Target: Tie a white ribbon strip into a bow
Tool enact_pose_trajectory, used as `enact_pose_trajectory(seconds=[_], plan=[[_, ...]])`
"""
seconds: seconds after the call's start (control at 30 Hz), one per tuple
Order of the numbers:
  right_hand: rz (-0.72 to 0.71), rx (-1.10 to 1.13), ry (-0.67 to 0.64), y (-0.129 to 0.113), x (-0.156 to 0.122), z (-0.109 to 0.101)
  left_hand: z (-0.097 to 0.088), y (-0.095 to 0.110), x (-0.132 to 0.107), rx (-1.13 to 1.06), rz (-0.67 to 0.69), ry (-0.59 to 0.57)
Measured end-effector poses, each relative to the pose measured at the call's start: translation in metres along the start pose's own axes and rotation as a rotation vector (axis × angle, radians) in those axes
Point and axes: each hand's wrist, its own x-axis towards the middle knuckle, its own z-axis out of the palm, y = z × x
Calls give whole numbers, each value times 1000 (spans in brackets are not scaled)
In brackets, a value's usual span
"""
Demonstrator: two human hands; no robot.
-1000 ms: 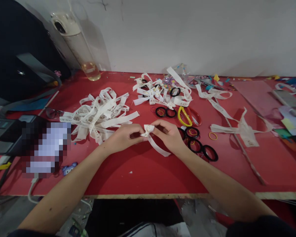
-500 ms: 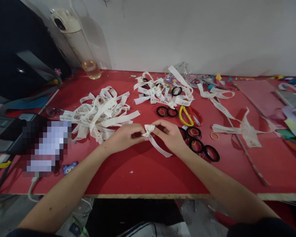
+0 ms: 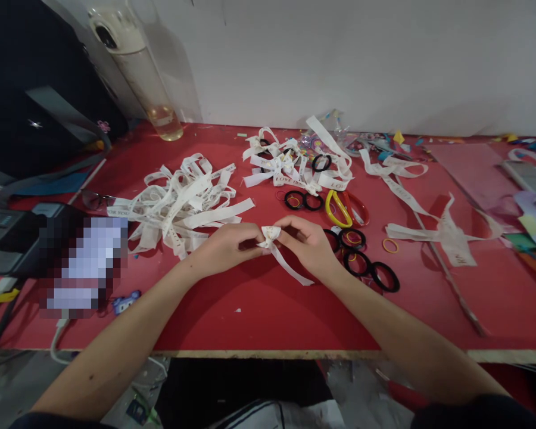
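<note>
Left hand [image 3: 227,245] opposite right [image 3: 307,243], bow [image 3: 271,231] between

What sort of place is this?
Probably a crafting spot, maybe a small workshop: I can see heaped white ribbons, black bands, and what look like yellow and red scissor handles.

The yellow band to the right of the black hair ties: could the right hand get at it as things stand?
Probably yes: the yellow band lies uncovered, but the right hand would likely have to release the white ribbon first.
</note>
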Motion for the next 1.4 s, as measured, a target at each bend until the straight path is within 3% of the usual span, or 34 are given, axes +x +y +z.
enact_pose_trajectory(seconds=[0.9,1.4], plan=[[33,-38,-53,-7,-1,0,1,-1,-2,95,-11,-56],[34,11,-17,-3,-1,1,0,1,-1,44,0,-20]])
